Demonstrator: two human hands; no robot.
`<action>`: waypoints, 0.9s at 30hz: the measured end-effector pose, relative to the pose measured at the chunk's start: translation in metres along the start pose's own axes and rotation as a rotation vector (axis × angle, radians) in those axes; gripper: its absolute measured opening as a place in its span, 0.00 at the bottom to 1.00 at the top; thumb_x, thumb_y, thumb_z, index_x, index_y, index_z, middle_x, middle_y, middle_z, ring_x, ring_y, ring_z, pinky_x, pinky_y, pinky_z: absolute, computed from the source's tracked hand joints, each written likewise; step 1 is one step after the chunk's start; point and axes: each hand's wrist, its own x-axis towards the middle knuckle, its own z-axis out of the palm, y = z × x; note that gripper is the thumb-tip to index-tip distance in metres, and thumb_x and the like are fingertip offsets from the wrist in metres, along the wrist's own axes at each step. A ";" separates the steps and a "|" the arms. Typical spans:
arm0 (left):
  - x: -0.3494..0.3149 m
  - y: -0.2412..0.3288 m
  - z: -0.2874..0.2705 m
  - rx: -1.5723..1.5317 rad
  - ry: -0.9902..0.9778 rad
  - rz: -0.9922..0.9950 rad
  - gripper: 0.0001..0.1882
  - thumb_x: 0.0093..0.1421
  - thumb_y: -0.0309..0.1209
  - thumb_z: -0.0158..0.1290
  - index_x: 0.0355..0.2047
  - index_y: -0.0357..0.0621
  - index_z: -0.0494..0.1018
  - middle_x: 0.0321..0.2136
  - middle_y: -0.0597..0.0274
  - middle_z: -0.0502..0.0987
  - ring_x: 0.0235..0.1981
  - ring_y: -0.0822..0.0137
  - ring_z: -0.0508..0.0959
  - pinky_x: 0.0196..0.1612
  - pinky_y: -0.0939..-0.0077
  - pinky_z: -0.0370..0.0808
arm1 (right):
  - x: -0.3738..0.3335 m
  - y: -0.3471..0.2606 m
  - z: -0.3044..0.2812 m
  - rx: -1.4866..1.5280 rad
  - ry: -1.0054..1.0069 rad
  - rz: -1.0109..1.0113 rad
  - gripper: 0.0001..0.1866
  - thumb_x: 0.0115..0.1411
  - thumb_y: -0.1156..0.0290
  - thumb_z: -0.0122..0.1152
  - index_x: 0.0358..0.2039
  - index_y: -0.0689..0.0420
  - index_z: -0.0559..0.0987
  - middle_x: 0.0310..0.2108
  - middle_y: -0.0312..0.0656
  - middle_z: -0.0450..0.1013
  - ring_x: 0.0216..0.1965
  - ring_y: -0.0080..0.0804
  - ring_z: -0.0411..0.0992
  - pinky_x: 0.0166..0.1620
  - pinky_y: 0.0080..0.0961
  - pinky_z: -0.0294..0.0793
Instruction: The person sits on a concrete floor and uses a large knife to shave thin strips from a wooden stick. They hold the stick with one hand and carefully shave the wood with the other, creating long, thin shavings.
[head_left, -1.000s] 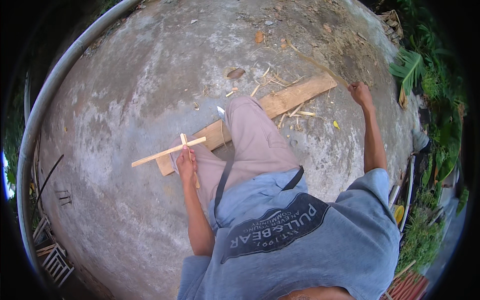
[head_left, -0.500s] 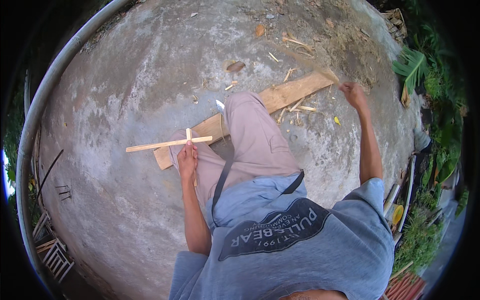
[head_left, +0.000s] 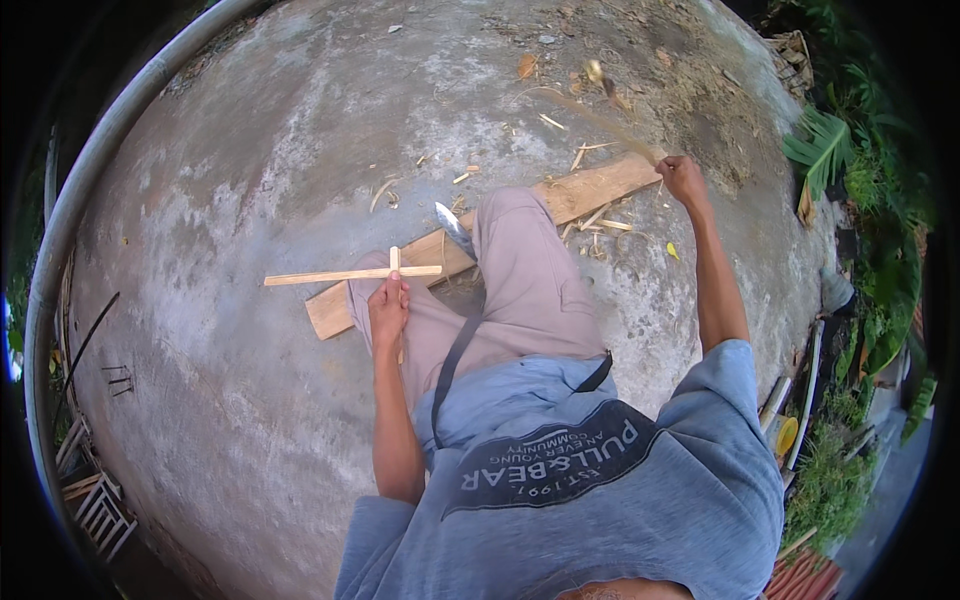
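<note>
My left hand (head_left: 388,308) is closed on a cross of two pale wooden strips (head_left: 330,276), held over my left thigh. The long strip lies crosswise, and the shorter one runs down through my fingers. Out to the right, my right hand (head_left: 683,180) is closed on one end of a thin brown strip (head_left: 605,122), smeared by motion, which reaches up and left over the ground. Beneath my legs a wooden plank (head_left: 595,188) lies at a slant. A knife blade (head_left: 453,228) shows beside my right knee; its handle is hidden.
Wood shavings (head_left: 600,220) and slivers are scattered around the plank on the concrete ground (head_left: 250,200). A blurred brown piece (head_left: 597,75) is beyond it. A grey pipe (head_left: 85,190) curves along the left; green plants (head_left: 825,145) border the right.
The brown leaf-like piece beyond my knees has left its spot; a blurred brown piece now shows farther right. My right hand shifted slightly left, the cross slightly right, and more knife blade shows.
</note>
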 end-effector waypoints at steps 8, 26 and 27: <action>-0.002 0.011 -0.005 0.004 -0.047 -0.002 0.21 0.73 0.49 0.47 0.31 0.45 0.72 0.17 0.74 0.64 0.13 0.83 0.57 0.15 0.84 0.51 | -0.042 -0.022 0.069 0.152 -0.369 -0.165 0.16 0.64 0.54 0.63 0.39 0.53 0.87 0.33 0.52 0.82 0.36 0.46 0.81 0.43 0.39 0.76; 0.004 0.004 -0.010 0.040 -0.018 -0.030 0.22 0.73 0.50 0.47 0.32 0.45 0.72 0.17 0.73 0.65 0.13 0.83 0.58 0.15 0.84 0.51 | -0.161 0.139 -0.095 0.060 -0.592 0.280 0.12 0.57 0.58 0.75 0.31 0.55 0.89 0.17 0.31 0.75 0.20 0.21 0.70 0.24 0.26 0.67; 0.003 0.004 -0.010 0.041 -0.021 -0.025 0.22 0.73 0.50 0.47 0.32 0.45 0.72 0.17 0.73 0.65 0.13 0.83 0.58 0.15 0.85 0.51 | -0.156 0.152 -0.098 0.050 -0.544 0.301 0.12 0.56 0.58 0.74 0.31 0.55 0.89 0.18 0.32 0.75 0.21 0.22 0.71 0.25 0.28 0.68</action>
